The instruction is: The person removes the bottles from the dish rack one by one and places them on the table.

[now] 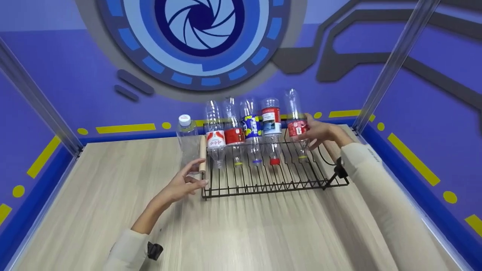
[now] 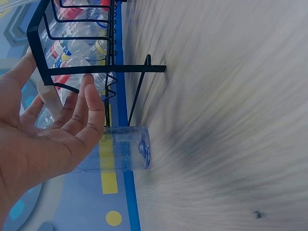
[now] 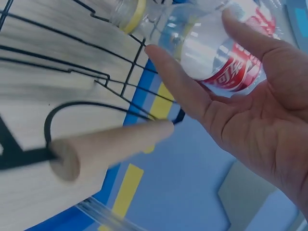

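My right hand (image 1: 320, 131) holds a clear bottle with a red label (image 1: 296, 128) by its middle, cap end down over the right part of a black wire rack (image 1: 263, 188). In the right wrist view thumb and forefinger lie on either side of that bottle (image 3: 202, 43), whose neck has a yellow ring. My left hand (image 1: 180, 186) is at the rack's left end, beside its wooden handle (image 1: 203, 152). In the left wrist view its loosely bent fingers (image 2: 91, 110) touch or nearly touch the black frame (image 2: 96, 70).
Several more empty bottles, neck down, lean in the rack, among them one with a blue label (image 1: 252, 126). An upright clear bottle with a white cap (image 1: 184, 120) stands left of the rack. A second wooden handle (image 3: 110, 144) is on the right. A blue wall (image 1: 320, 98) rises behind.
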The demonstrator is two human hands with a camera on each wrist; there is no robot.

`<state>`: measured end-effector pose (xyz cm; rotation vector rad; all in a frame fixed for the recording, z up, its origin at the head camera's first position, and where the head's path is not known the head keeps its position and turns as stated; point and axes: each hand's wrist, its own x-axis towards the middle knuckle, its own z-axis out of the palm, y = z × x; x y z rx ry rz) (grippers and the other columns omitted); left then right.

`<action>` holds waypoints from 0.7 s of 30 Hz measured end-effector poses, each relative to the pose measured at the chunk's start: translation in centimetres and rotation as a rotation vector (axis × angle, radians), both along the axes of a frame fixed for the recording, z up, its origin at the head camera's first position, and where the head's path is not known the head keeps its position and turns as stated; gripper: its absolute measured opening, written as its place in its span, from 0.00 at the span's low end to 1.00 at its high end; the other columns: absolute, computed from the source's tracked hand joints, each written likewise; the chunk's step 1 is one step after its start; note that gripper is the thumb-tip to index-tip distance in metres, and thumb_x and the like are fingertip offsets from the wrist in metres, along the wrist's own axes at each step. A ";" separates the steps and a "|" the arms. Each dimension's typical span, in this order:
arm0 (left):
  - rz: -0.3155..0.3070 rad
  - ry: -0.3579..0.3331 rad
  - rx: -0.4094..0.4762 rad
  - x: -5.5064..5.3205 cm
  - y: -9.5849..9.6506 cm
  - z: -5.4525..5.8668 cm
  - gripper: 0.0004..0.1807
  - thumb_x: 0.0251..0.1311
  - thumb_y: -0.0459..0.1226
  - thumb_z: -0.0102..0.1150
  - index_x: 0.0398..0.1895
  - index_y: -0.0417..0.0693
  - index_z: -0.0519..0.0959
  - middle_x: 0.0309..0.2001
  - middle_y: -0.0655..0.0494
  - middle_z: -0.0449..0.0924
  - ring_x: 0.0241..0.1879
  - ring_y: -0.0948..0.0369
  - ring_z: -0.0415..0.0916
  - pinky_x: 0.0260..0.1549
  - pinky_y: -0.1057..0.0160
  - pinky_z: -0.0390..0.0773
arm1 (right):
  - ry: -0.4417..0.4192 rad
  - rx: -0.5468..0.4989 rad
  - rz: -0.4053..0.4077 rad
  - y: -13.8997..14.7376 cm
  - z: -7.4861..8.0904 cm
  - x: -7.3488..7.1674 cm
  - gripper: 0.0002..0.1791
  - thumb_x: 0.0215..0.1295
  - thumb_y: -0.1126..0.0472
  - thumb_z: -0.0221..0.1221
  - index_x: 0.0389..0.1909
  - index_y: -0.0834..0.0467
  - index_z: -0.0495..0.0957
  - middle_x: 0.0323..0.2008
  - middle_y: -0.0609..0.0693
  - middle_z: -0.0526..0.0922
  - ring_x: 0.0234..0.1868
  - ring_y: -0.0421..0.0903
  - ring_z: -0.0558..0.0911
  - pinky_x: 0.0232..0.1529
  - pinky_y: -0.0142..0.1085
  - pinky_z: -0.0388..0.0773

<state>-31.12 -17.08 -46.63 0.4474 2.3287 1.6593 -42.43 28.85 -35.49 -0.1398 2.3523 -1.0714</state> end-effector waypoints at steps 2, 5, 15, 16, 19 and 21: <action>0.000 0.002 -0.003 -0.2 0.0 0.1 0.41 0.67 0.41 0.67 0.79 0.55 0.58 0.70 0.37 0.63 0.45 0.58 0.77 0.37 0.62 0.79 | 0.026 -0.025 -0.003 0.6 0.3 0.2 0.59 0.72 0.53 0.62 0.80 0.52 0.22 0.67 0.71 0.62 0.54 0.61 0.80 0.52 0.51 0.85; -0.005 0.009 -0.004 -0.5 0.1 0.2 0.40 0.67 0.40 0.66 0.79 0.55 0.58 0.70 0.38 0.63 0.44 0.60 0.78 0.35 0.64 0.78 | 0.053 -0.040 -0.013 1.3 0.8 0.5 0.57 0.72 0.50 0.62 0.81 0.50 0.26 0.67 0.70 0.63 0.53 0.60 0.81 0.49 0.48 0.86; 0.003 -0.006 -0.012 -0.3 0.0 -0.1 0.40 0.67 0.41 0.66 0.79 0.57 0.58 0.71 0.39 0.63 0.44 0.60 0.78 0.36 0.62 0.79 | 0.059 -0.131 0.020 1.8 1.1 2.0 0.56 0.73 0.53 0.61 0.81 0.49 0.26 0.68 0.74 0.63 0.48 0.52 0.85 0.54 0.49 0.84; 0.003 -0.005 -0.012 -0.3 0.0 -0.1 0.40 0.67 0.41 0.66 0.79 0.57 0.58 0.71 0.39 0.63 0.43 0.60 0.78 0.36 0.63 0.78 | 0.067 -0.138 0.025 1.7 1.1 2.2 0.56 0.73 0.53 0.61 0.82 0.50 0.26 0.68 0.74 0.63 0.49 0.53 0.85 0.54 0.49 0.84; 0.003 0.000 -0.012 0.0 -0.1 -0.1 0.40 0.67 0.41 0.66 0.79 0.57 0.58 0.71 0.40 0.63 0.43 0.60 0.76 0.35 0.64 0.78 | 0.101 -0.138 0.052 1.6 1.1 2.7 0.54 0.73 0.53 0.61 0.82 0.53 0.30 0.68 0.74 0.64 0.52 0.55 0.83 0.53 0.48 0.85; 0.007 -0.008 -0.017 0.1 -0.1 -0.2 0.40 0.67 0.42 0.66 0.79 0.57 0.59 0.71 0.41 0.63 0.43 0.60 0.76 0.35 0.64 0.78 | 0.120 -0.133 0.070 1.5 1.1 3.1 0.51 0.74 0.53 0.61 0.83 0.55 0.35 0.67 0.73 0.65 0.53 0.56 0.83 0.53 0.47 0.85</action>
